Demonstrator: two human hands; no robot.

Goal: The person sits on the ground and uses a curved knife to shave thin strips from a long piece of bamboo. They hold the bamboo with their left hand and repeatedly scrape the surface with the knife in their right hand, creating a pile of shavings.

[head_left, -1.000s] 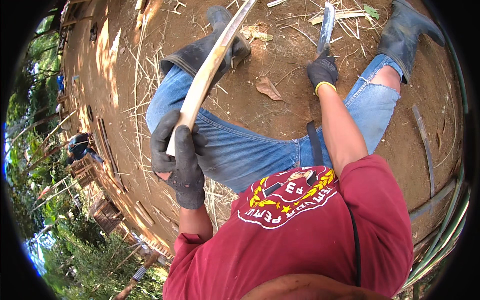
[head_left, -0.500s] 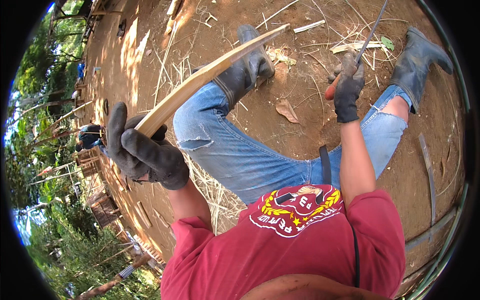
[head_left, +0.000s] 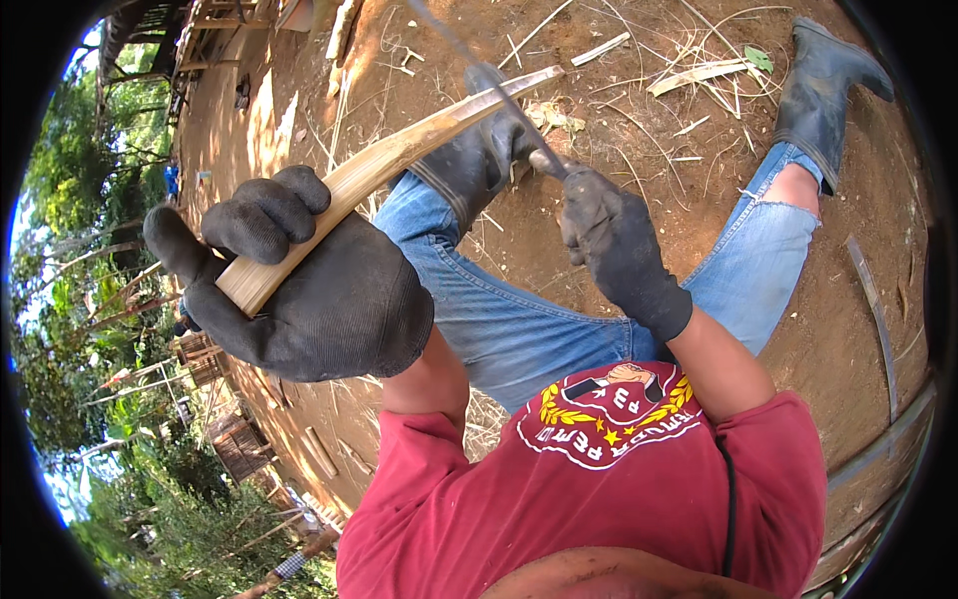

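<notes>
The left gloved hand (head_left: pixel 309 285) grips the curved wooden strip (head_left: pixel 394 150) short of the left rubber boot (head_left: pixel 464 165) and the right gloved hand (head_left: pixel 617 240) grips the long-bladed knife (head_left: pixel 511 103) right of it, so strip roll under a loose hold could deflect the knife toward that boot.

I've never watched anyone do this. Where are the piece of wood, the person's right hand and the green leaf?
Piece of wood (head_left: pixel 384 166): head view, about midway along its length.
Right hand (head_left: pixel 616 232): head view, middle of the dark glove.
Green leaf (head_left: pixel 758 58): head view, its upper surface.
</notes>
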